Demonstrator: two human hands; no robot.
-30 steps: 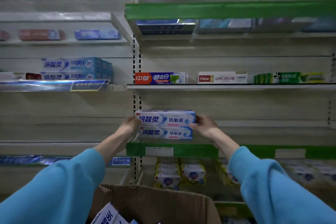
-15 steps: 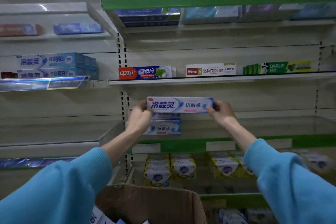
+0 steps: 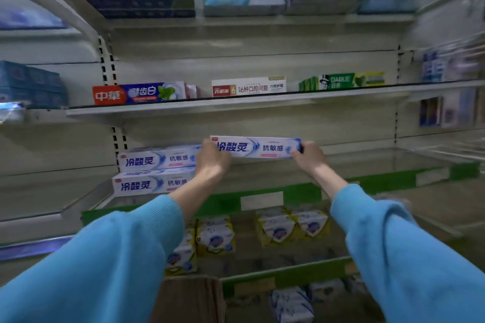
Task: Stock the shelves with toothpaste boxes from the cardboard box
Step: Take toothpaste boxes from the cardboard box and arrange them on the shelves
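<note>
Head view.

Held item: one long white-and-blue cardboard toothpaste box (image 3: 256, 147), level, printed face toward the camera, raised above the glass shelf with the green front strip (image 3: 301, 193). Left hand (image 3: 212, 160) grips its left end, fingers curled round it; right hand (image 3: 309, 156) pinches its right end. Hands apart, one at each end. Both arms in light blue knit sleeves (image 3: 105, 257).

Shelved, same line: two matching white-and-blue toothpaste boxes (image 3: 157, 173), stacked one on the other at the left end of that shelf, just left of the left hand.

Shelf above, a white metal shelf (image 3: 236, 103): red-and-blue toothpaste box (image 3: 139, 94), white-and-red toothpaste box (image 3: 248, 86), green toothpaste boxes (image 3: 341, 81), spaced apart in a row.

Top shelf: dark blue and pale boxes, blurred.

Shelf below: yellow-and-white wrapped packs (image 3: 278, 228), side by side.

Bottom centre: rim of a brown cardboard box (image 3: 189, 296), contents not visible.

Left bay: stacked teal-blue boxes (image 3: 31, 84). Right bay: blurred.
</note>
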